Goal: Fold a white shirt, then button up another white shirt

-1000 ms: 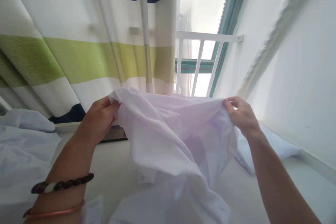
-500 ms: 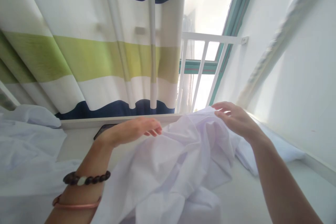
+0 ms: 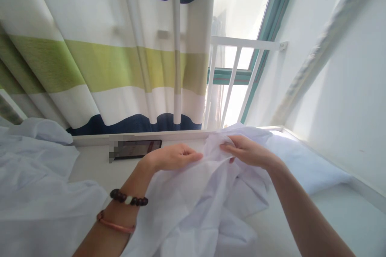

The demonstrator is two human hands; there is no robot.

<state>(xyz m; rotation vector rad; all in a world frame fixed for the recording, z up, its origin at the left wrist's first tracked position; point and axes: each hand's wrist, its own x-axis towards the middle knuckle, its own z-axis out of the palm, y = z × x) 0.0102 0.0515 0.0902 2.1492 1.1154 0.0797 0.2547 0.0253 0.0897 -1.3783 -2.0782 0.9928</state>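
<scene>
A crumpled white cloth (image 3: 187, 192) lies heaped in front of me on a pale surface; its full shape is hidden in the folds. My left hand (image 3: 175, 156) is closed at the upper left edge of the cloth, thumb pressed against curled fingers and pinching the fabric. On that wrist are a dark bead bracelet and a copper-coloured bangle. My right hand (image 3: 245, 149) grips a gathered fold of the same cloth, thumb on top and fingers partly underneath. A small gap of stretched fabric separates the two hands.
A phone (image 3: 138, 149) lies behind my left wrist. More white fabric (image 3: 36, 176) is piled at the left, and a folded white cloth (image 3: 307, 160) lies at the right by the wall. A striped curtain (image 3: 120, 60) and white railing (image 3: 247, 43) stand behind.
My left hand has moved right and closed on the cloth. My right hand has come left and down, now gripping a fold. More of the phone and the right-hand cloth shows.
</scene>
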